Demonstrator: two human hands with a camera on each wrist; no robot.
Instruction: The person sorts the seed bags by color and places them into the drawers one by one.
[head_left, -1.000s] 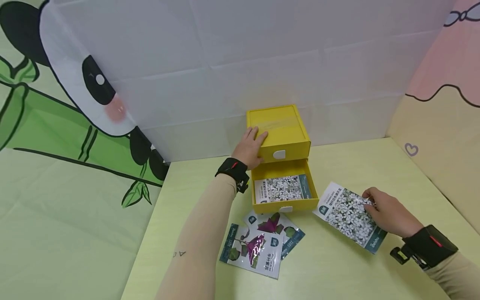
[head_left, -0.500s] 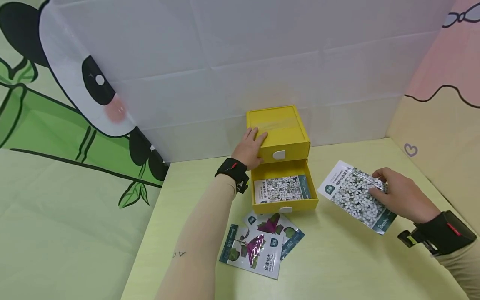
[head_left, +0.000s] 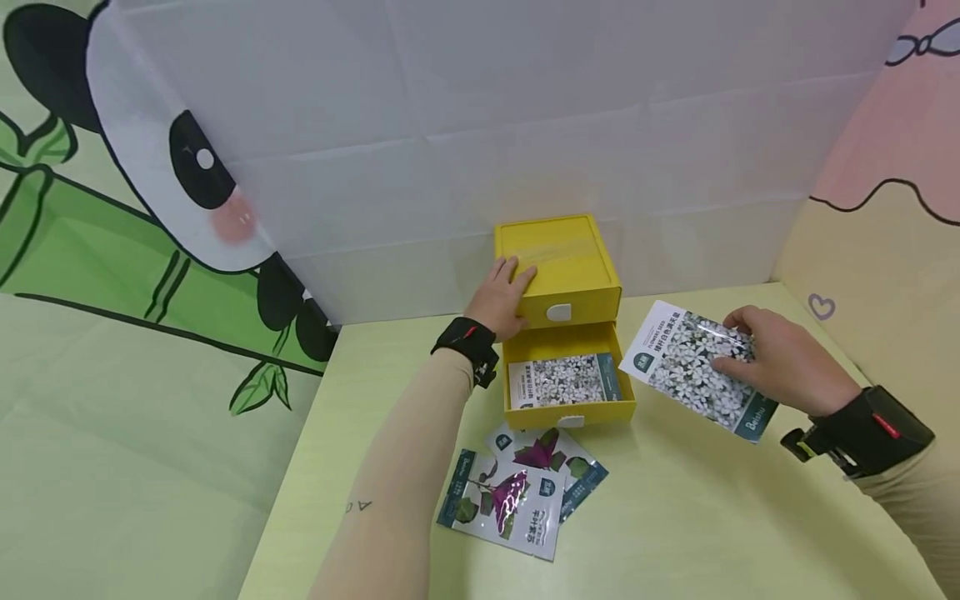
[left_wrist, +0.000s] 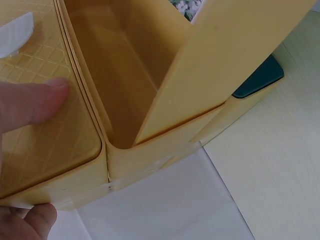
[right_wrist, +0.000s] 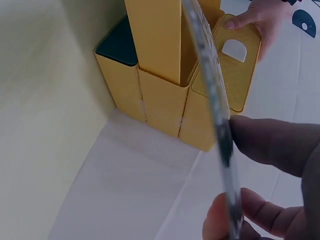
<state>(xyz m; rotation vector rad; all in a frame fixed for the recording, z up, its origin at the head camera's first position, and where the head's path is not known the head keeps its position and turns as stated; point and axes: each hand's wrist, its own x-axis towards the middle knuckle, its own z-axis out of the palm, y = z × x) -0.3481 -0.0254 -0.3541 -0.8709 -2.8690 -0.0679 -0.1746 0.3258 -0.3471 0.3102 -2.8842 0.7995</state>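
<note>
So, right grip (head_left: 787,358) pinches packet (head_left: 690,358), long axis slanting down-right, just right of pulled-out drawer (head_left: 609,411); left grip (head_left: 495,304), fingers apart, touches box (head_left: 566,262).

A panda-printed backdrop (head_left: 450,125) rises behind the pale table (head_left: 637,525), a purple heart (head_left: 822,315) at right.

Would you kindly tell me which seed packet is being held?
The white-flowered seed packet pinched by the right hand; the other white-flowered packet lies in the yellow drawer, and both purple-flowered packets lie on the table.
</note>
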